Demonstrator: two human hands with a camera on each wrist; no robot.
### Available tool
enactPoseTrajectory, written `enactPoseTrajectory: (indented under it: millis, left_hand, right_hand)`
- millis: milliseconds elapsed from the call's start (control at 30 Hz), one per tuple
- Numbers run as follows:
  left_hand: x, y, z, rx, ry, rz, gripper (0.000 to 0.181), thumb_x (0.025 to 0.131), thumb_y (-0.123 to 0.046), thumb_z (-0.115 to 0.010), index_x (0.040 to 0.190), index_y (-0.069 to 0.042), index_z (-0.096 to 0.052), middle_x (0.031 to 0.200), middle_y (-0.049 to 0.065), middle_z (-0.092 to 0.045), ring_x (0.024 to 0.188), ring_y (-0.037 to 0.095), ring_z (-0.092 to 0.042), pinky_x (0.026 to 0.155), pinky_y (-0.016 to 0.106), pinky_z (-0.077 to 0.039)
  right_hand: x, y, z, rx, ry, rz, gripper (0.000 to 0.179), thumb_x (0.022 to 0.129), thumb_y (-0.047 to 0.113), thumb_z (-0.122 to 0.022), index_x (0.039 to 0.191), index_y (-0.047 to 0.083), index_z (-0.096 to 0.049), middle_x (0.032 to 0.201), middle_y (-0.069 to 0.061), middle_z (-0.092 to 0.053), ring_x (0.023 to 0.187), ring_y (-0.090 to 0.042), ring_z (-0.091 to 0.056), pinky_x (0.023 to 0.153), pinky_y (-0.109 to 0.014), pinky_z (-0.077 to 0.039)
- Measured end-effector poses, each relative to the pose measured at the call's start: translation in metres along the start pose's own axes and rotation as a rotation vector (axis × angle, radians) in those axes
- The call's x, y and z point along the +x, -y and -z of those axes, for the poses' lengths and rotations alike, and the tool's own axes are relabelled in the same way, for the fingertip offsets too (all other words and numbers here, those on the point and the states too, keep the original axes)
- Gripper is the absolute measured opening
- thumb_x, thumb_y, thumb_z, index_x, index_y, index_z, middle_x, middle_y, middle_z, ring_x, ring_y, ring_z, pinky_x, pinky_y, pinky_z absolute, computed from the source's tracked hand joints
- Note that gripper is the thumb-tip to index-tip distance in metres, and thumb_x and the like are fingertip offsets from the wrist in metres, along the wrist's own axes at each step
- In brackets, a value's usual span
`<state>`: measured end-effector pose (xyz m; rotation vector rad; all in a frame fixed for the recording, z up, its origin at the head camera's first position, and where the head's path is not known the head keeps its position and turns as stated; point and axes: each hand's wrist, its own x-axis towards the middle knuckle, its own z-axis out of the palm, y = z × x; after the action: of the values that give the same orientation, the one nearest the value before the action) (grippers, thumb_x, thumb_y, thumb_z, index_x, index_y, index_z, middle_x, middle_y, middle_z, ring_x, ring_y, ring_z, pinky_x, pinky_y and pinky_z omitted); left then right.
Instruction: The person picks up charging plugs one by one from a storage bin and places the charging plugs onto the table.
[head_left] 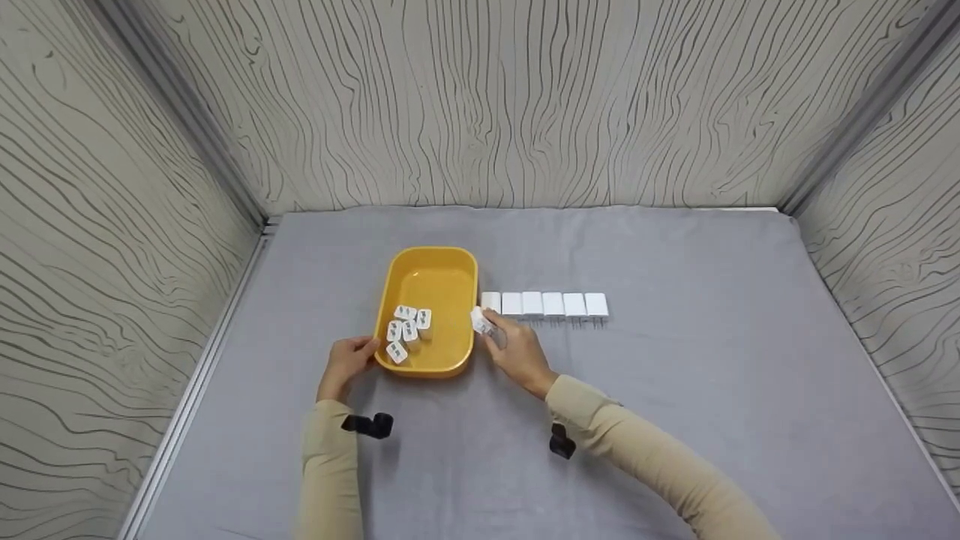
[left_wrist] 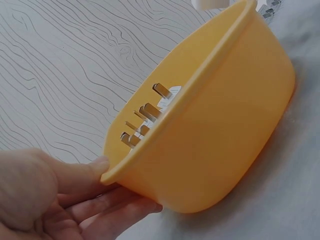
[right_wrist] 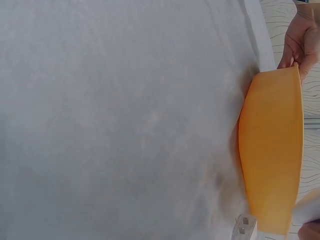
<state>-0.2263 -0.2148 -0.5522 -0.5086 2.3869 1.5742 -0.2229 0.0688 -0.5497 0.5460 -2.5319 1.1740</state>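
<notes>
My left hand [head_left: 349, 364] grips the near-left corner of a yellow plastic tub [head_left: 442, 281]. In the left wrist view the thumb lies over the rim and the fingers are under it, against the outer wall. Several white power adapters [head_left: 409, 330] stand in the tub's near-left part, metal prongs up. My right hand [head_left: 521, 354] pinches another white power adapter [head_left: 480, 322] at the tub's right rim. In the right wrist view that adapter [right_wrist: 307, 210] shows only partly at the lower right edge, beside the tub's wall [right_wrist: 272, 135].
To the right of the tub, several white power adapters [head_left: 553, 304] lie side by side in a row, prongs toward me. The nearest one is partly behind my right hand. A grey cloth [head_left: 675, 360] covers the table, with wood-patterned walls [head_left: 517, 105] around it.
</notes>
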Motion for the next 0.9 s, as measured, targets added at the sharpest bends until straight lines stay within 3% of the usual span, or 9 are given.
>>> enactPoseTrajectory:
  millis: [367, 900]
  left_hand:
    - [-0.001, -0.002, 0.000, -0.063, -0.006, 0.034, 0.036, 0.099, -0.013, -0.052, 0.124, 0.013, -0.057, 0.123, 0.029, -0.061, 0.077, 0.005, -0.061, 0.072, 0.019, -0.054]
    - [0.000, -0.002, 0.000, -0.017, -0.015, 0.029, 0.036, 0.099, -0.014, -0.052, 0.124, 0.011, -0.058, 0.124, 0.028, -0.061, 0.082, 0.008, -0.061, 0.073, 0.019, -0.053]
  right_hand:
    - [-0.004, -0.013, -0.004, -0.066, 0.022, -0.001, 0.037, 0.083, 0.002, -0.069, 0.119, -0.005, -0.064, 0.118, -0.022, -0.069, 0.107, -0.035, -0.066, 0.093, -0.041, -0.054]
    - [-0.007, -0.025, -0.012, -0.143, 0.123, -0.049, 0.038, 0.079, 0.002, -0.072, 0.116, -0.004, -0.066, 0.116, -0.020, -0.070, 0.107, -0.033, -0.067, 0.095, -0.041, -0.053]
